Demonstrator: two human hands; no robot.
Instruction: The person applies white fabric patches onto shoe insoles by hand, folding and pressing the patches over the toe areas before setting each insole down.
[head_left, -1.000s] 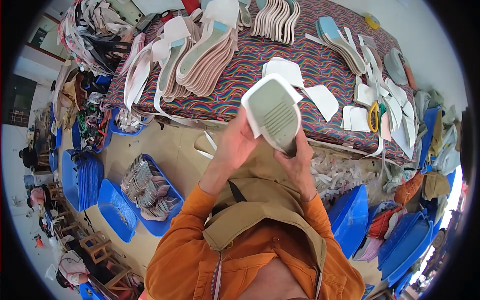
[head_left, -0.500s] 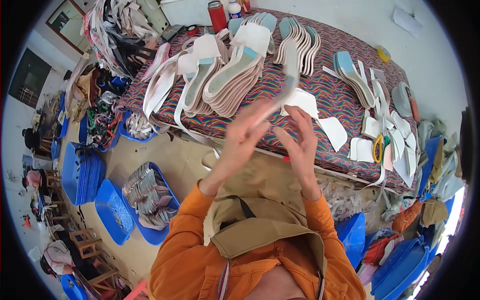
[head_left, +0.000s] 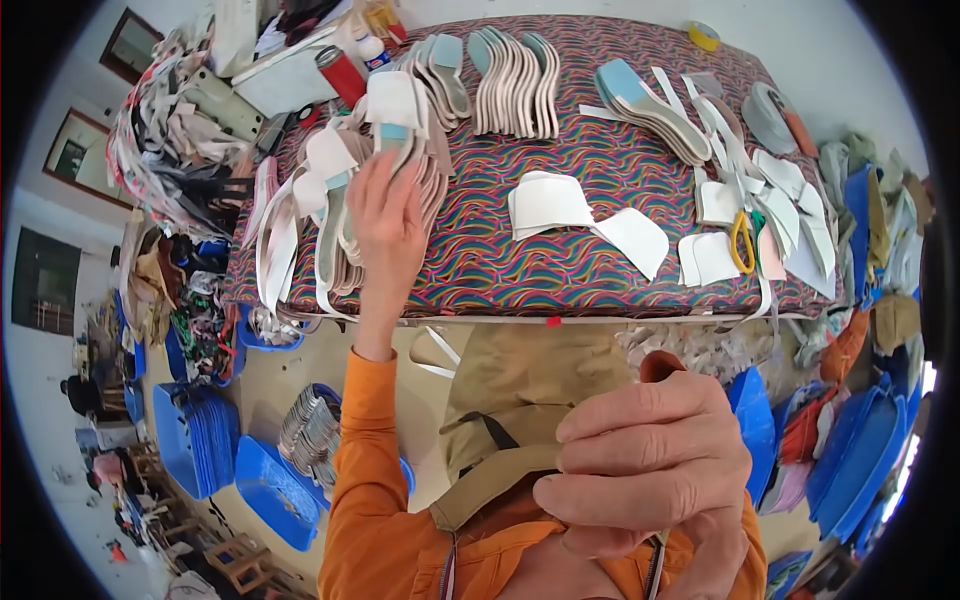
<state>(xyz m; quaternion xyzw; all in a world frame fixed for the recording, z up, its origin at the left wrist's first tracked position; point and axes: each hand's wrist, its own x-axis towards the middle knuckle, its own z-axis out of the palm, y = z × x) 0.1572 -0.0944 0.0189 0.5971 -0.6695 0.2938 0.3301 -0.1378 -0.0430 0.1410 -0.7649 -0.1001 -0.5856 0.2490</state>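
Observation:
My left hand (head_left: pixel 385 215) reaches over the stack of insoles (head_left: pixel 435 175) at the left of the patterned table, fingers slightly apart and touching the stack's near side. A white piece (head_left: pixel 395 98) lies over the stack's far end. Close to the camera, my right hand (head_left: pixel 650 470) is raised with curled fingers pressed together. A brown rounded thing (head_left: pixel 662 366) shows just above it; what the hand holds, if anything, is hidden. White cut pieces (head_left: pixel 550 203) lie mid-table, beside another white piece (head_left: pixel 635 242).
More insole stacks (head_left: pixel 515 85) stand at the table's back. Yellow-handled scissors (head_left: pixel 741 243) lie among white scraps at the right, near a tape roll (head_left: pixel 768 118). A red can (head_left: pixel 341 75) stands back left. Blue tubs (head_left: pixel 200 440) are on the floor.
The insole has left the space between my hands. My left hand has moved left to the stack. My right hand has drawn back and up close to the camera, its fingers now curled.

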